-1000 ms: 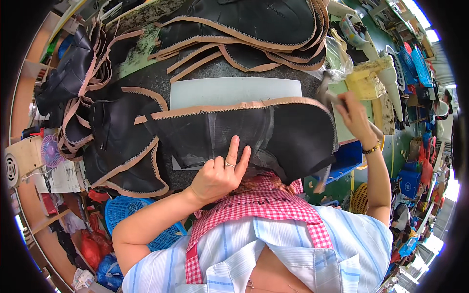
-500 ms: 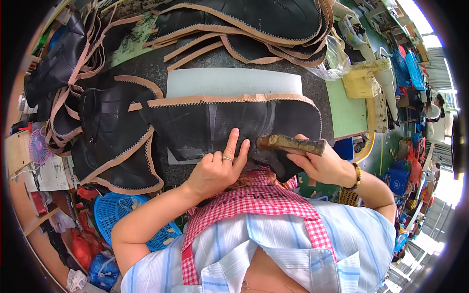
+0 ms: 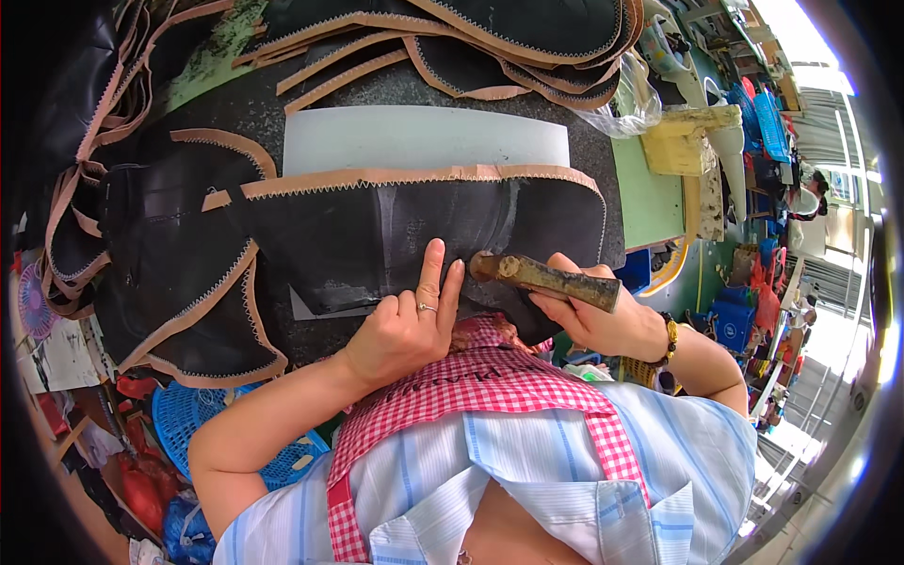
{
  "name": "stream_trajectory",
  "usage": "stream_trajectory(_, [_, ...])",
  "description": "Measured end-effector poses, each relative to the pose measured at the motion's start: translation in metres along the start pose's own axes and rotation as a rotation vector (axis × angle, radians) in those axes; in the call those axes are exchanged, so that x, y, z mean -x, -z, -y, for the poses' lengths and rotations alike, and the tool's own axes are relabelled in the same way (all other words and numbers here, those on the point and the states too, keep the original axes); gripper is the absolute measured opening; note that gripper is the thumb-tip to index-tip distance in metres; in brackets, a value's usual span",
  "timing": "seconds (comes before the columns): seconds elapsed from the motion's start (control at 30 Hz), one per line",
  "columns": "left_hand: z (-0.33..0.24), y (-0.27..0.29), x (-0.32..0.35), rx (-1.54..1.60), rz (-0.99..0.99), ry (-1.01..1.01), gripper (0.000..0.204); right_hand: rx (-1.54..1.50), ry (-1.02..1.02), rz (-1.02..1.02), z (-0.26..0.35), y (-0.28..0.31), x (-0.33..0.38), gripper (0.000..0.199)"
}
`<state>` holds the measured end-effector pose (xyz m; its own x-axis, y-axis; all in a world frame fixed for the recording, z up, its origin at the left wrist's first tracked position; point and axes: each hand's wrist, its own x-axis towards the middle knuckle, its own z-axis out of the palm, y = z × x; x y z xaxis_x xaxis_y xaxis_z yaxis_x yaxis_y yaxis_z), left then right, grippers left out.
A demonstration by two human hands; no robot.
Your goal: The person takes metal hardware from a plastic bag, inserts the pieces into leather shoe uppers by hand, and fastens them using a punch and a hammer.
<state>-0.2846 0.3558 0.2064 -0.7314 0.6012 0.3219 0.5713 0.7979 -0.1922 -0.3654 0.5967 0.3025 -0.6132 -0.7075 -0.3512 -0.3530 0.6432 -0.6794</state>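
A black leather-like panel (image 3: 339, 240) with a tan zigzag-stitched edge lies across the dark work surface in front of me. My left hand (image 3: 400, 320) rests on its near part, two fingers stretched out over the panel and the others curled. Closed around a hammer (image 3: 556, 281), my right hand (image 3: 612, 315) is just to the right of those fingertips. The worn hammer head lies close over the panel, hiding most of its handle; whether it touches the panel I cannot tell. Behind the panel's stitched edge shows a white board (image 3: 424, 137).
More black panels with tan edging are piled at the far side (image 3: 527, 38) and on the left (image 3: 179, 273). A clear plastic bag (image 3: 626, 104) and a yellowish block (image 3: 687, 137) stand at the far right. A blue basket (image 3: 188, 424) sits below on the left.
The whole view has shifted, so the panel and table sit further left in the picture. Both hands and the hammer keep nearly the same place on the panel.
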Motion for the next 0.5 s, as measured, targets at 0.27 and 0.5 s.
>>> stream_trajectory(0.27, [0.007,0.001,0.002,0.101,-0.007,0.015,0.049,-0.120,-0.349,0.184,0.005,0.039,-0.038,0.036])
stream_trajectory(0.5, [0.005,0.005,0.002,0.026,0.020,-0.003,0.049,0.227,0.027,0.180,0.021,0.040,-0.039,0.029])
